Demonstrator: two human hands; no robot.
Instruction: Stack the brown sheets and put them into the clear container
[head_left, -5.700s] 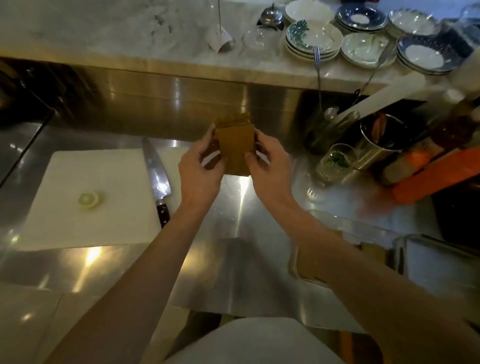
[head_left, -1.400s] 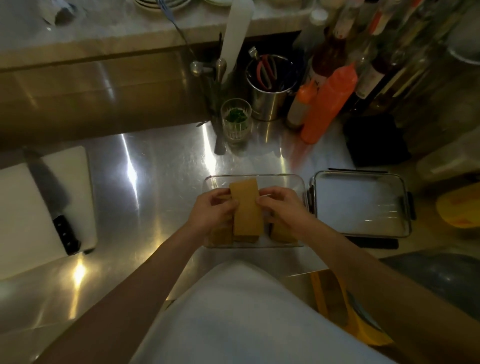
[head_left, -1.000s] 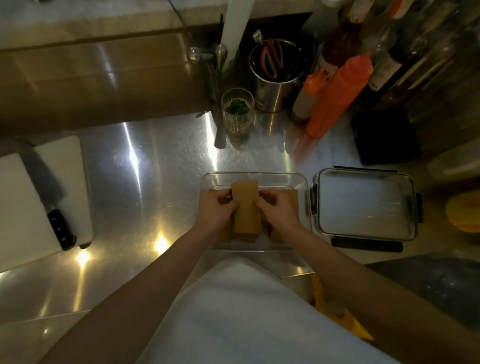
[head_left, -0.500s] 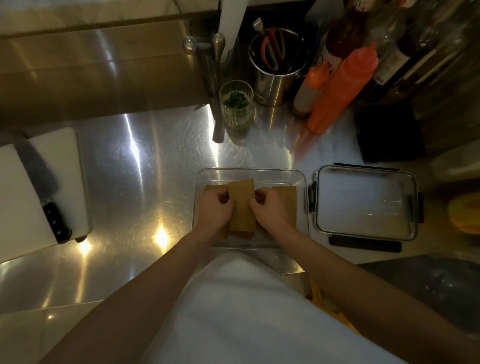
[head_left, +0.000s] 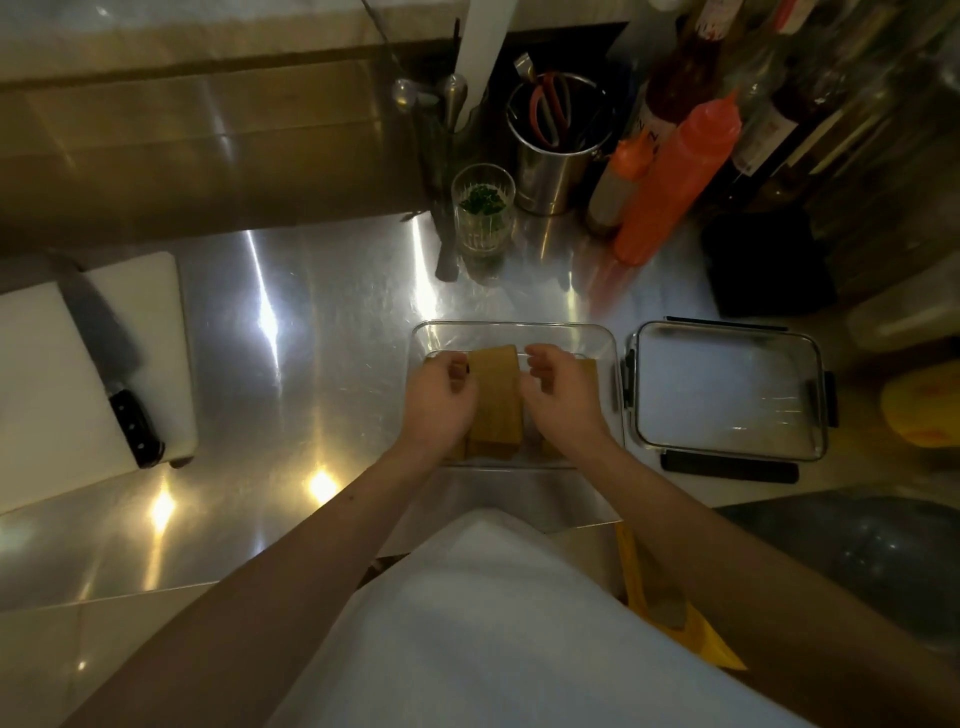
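letting go, both hands had eased off the middle stack (head_left: 494, 397) that they were still pressing down into the container (head_left: 514, 328) half a second earlier; the left hand (head_left: 435, 404) and right hand (head_left: 563, 399) now sat loosely curled on either side of it, fingers opened a little and gripping nothing, though whether any fingertip still brushed the stack's sides could not be told. the stack stood inside the container, near its centre, with its top face bare between the hands. that suggested the placing step was all but finished and the sheets were home. counting what showed: one middle stack in clear view, one more brown stack (head_left: 588, 370) to its right behind the right hand, and probably a third under the left hand, mostly hidden. there was one clear container and one lid (head_left: 727, 392) lying just beside it on the right, not yet fitted. further off on the steel counter (head_left: 311, 338) were one cutting board (head_left: 62, 379) with one knife (head_left: 111, 358) on it, one glass of herbs (head_left: 482, 208), one metal pot of tools (head_left: 558, 150) and two orange squeeze bottles (head_left: 675, 176). the likely remaining work was drawing the hands clear and closing the lid.
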